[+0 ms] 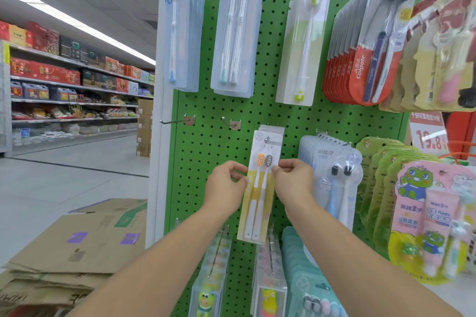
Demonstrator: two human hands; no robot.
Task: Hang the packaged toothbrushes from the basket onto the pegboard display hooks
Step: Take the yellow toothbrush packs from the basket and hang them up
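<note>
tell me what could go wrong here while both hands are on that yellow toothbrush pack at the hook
1. The left hand and right hand only pinch the edges of the yellow toothbrush pack; it could slip and drop onto the packs hanging below.
2. Its hole looks barely over the hook, so letting go now may let it slide off.
3. The right forearm is close to the blue toothbrush packs and could knock them.

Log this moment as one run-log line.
step: hanging | item: yellow toothbrush pack on hook | left hand: pinching pack | right hand: pinching pack | board: green pegboard
</note>
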